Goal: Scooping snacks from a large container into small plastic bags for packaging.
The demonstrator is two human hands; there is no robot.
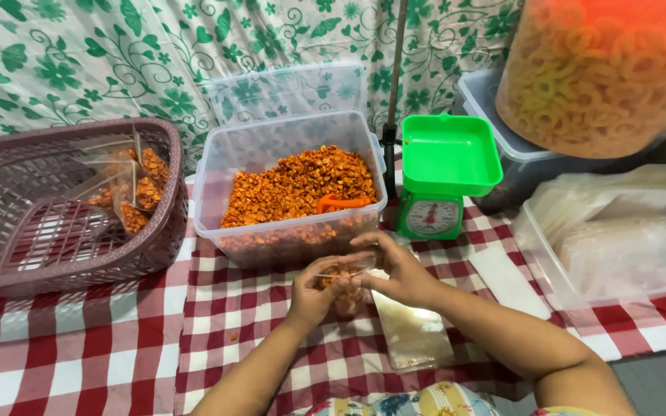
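Note:
Both of my hands hold a small clear plastic bag (346, 296) filled with orange-brown fried snack pieces, just in front of a clear plastic tub. My left hand (314, 289) cups the bag from the left. Fingers of my right hand (395, 270) pinch its top edge. The tub (287, 231) is heaped with the same snack (294, 185), and an orange scoop (341, 202) lies in it at the right. An empty clear bag (410, 331) lies flat on the red-and-white checked cloth (102, 347) under my right forearm.
A mauve plastic basket (148, 246) at left holds several filled snack bags (129, 189). Right of the tub stands a green kitchen scale (445, 181). A clear bin of empty bags (618, 246) sits at right, below a big jar of ring snacks (595, 69).

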